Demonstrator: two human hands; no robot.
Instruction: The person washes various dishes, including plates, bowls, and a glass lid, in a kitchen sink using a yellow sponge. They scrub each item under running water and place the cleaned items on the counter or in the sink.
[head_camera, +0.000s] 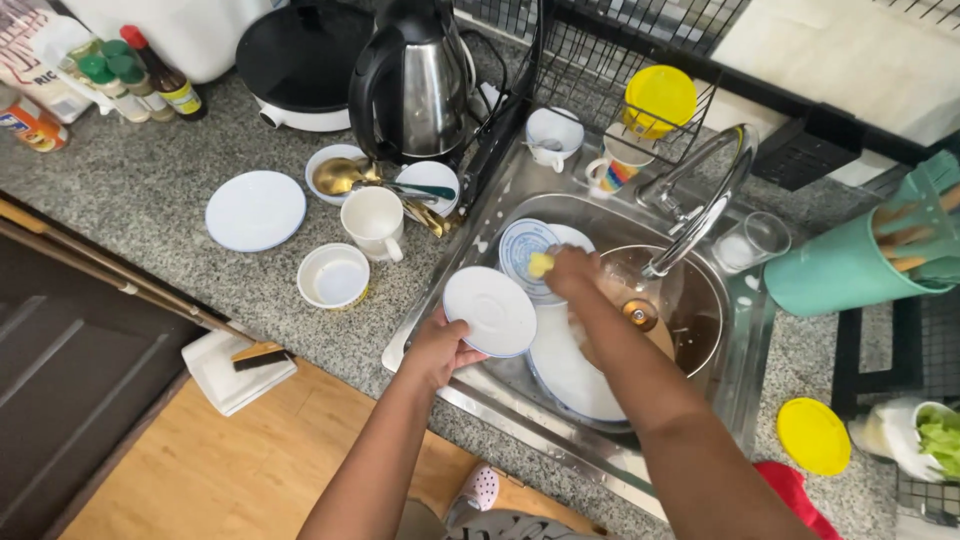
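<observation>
Scrubbing dishes over the sink (740, 330): left hand (440, 350) grips a saucer (490, 310) by its rim at the sink's left edge; right hand (570, 272) is closed on a yellow sponge (541, 264). Best to keep the saucer tilted and wipe outward from its centre.

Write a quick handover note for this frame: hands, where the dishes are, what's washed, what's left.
Left hand: holds a small white plate by its edge over the sink.
Right hand: grips a yellow sponge, pressed on a blue-patterned plate in the sink.
A large white plate lies in the sink under the arm.
Done: cannot tell which pieces are clean.
Left: plate, mug and bowl stand on the counter.
</observation>
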